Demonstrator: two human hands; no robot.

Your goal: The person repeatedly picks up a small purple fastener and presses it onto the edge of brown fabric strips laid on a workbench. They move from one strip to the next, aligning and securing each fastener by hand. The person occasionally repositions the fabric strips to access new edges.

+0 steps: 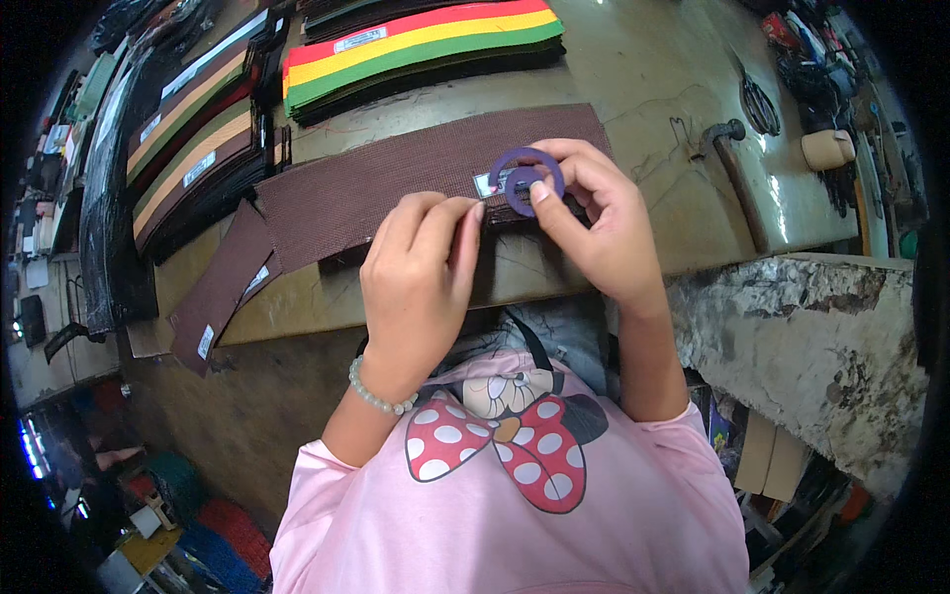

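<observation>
A stack of brown woven fabric strips (pixel 386 185) lies lengthwise before me, with a small white label (pixel 487 185) near its right part. My left hand (pixel 423 260), wearing a beaded bracelet, pinches the near edge of the stack just left of the label. In my right hand (pixel 594 200) is a purple curved tool (pixel 558 174) with rounded loops, held over the label between thumb and fingers. The tool covers part of the label, and its exact kind is unclear. Two labelled brown strips (pixel 226 289) lie crossed at the stack's left end, overhanging the table edge.
Red, yellow and green striped strips (pixel 423 56) are stacked at the back of the worktable (pixel 653 96). Brown, tan and green stacks (pixel 197 167) stand at left. A metal fitting (pixel 724 132), dark scissors (pixel 758 104) and a tan spool-like object (pixel 827 150) lie at right.
</observation>
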